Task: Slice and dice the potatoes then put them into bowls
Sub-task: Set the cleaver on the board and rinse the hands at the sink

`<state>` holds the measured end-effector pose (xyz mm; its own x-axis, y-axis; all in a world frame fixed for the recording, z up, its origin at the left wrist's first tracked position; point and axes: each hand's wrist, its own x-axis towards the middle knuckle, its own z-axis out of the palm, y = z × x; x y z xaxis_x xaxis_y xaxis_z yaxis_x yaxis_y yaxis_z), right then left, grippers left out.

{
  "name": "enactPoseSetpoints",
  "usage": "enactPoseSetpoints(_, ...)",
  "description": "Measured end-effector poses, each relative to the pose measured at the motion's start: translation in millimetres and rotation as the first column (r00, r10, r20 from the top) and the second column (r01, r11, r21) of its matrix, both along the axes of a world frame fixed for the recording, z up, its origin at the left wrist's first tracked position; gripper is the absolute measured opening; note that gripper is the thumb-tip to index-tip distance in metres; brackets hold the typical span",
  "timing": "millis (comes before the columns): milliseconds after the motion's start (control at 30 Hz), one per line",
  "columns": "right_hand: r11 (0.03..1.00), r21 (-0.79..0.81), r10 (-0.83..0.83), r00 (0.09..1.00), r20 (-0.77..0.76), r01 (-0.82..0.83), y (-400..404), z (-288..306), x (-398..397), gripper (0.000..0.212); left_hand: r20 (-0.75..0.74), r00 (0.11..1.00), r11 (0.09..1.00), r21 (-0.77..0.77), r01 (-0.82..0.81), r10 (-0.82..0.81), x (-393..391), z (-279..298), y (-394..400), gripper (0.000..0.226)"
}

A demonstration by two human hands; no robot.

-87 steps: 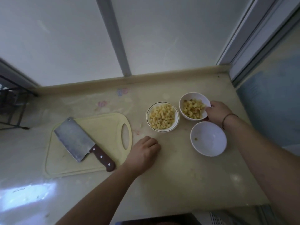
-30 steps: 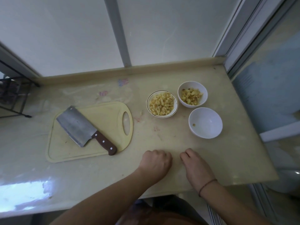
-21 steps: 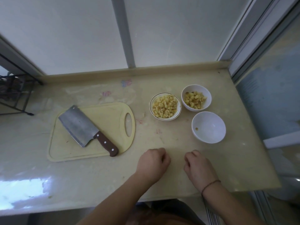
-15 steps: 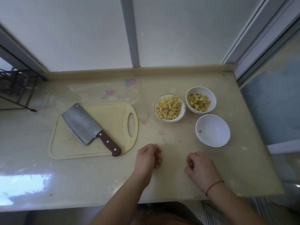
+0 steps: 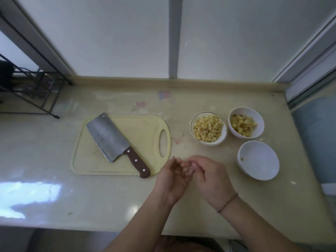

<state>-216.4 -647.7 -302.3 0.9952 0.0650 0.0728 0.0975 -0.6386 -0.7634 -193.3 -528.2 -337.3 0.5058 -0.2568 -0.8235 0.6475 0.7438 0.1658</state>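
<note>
Two bowls on the right of the counter hold diced potato: a gold-rimmed bowl [image 5: 191, 127] with pale cubes [image 5: 208, 129] and a white bowl [image 5: 259, 118] with darker cubes [image 5: 242, 125]. In front of them stands a third white bowl [image 5: 260, 160], holding only a tiny scrap by its left wall. My left hand [image 5: 171, 180] and my right hand [image 5: 211, 177] meet above the counter, just in front of the bowls. Their fingertips touch each other and no object shows between them. A cleaver [image 5: 107, 135] with a brown handle lies on the yellow cutting board [image 5: 143, 130], which carries no potato.
The beige counter [image 5: 91, 197] ends close in front and just right of the bowls. A black wire rack [image 5: 32, 91] stands at the far left. Frosted window panes rise behind a low ledge. Small potato scraps [image 5: 180, 135] lie between board and bowls.
Both hands lifted off the counter and came together, fingers now touching. Earlier the right hand left the far white bowl. Bowls, board and cleaver stayed put.
</note>
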Motion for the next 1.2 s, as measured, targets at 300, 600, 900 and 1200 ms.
enactPoseSetpoints(300,0.639,-0.728,0.003,0.948,-0.318,-0.246,66.2,-16.1,130.4,0.035,0.018,0.995,0.995,-0.042,-0.095,0.096,-6.5,4.3,76.1,0.019)
enactPoseSetpoints(600,0.67,-0.69,0.018,0.935,-0.354,-0.274,61.1,-26.5,132.5,0.028,0.066,0.936,0.923,-0.205,-0.326,0.345,-10.4,9.2,113.1,0.033)
enactPoseSetpoints(900,0.995,0.043,0.096,0.966,-0.242,-0.088,90.7,23.2,44.6,0.022,0.109,0.963,0.947,-0.237,-0.216,0.247,-4.0,5.5,96.3,0.043)
enactPoseSetpoints(1200,0.893,-0.428,-0.293,0.904,-0.312,0.141,-50.2,-32.7,-40.2,0.036,0.137,0.953,0.947,0.217,0.236,-0.269,-15.7,-2.2,61.1,0.043)
